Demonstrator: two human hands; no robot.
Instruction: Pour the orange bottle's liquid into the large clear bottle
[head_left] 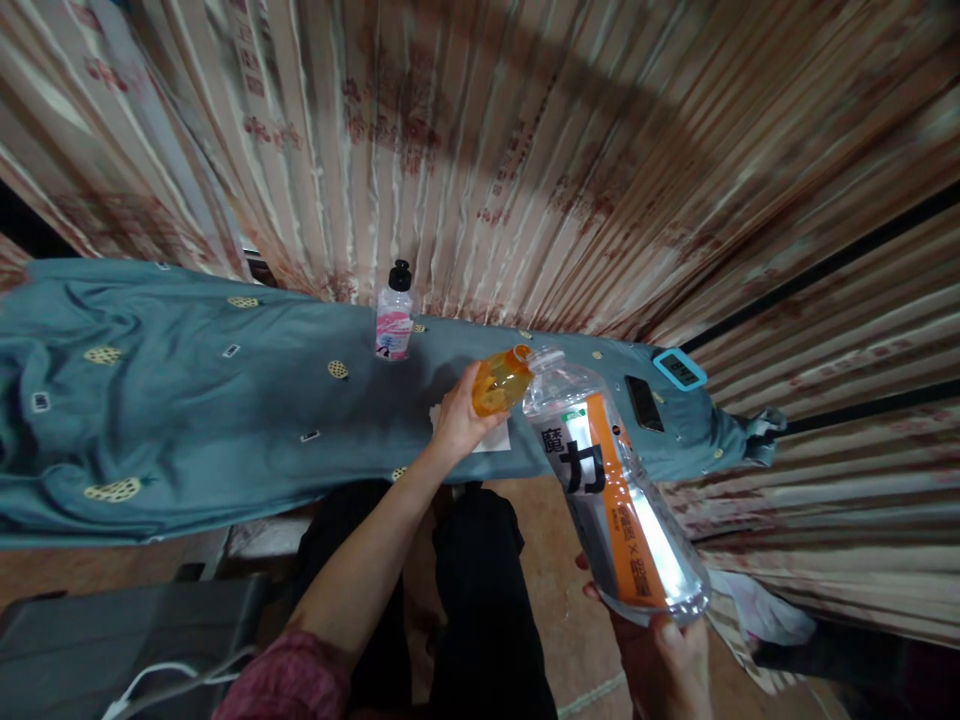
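My left hand [456, 418] is wrapped round a small orange-yellow translucent bottle [498, 385], its mouth tipped toward the right. My right hand [660, 650] grips the base of a large clear plastic bottle [611, 490] with an orange and silver label and black characters. This large bottle slants up and to the left, so its neck meets the mouth of the small one; whether liquid is flowing between them I cannot make out. A white piece of paper [495, 440] lies under my left hand, partly covered by it.
A clear pump-top bottle [394, 315] with a pink label and black cap stands on the green cloth-covered table [225, 400]. To the right lie a dark phone [645, 403] and a blue-framed digital clock or timer [679, 369]. A pleated curtain [465, 150] hangs close behind.
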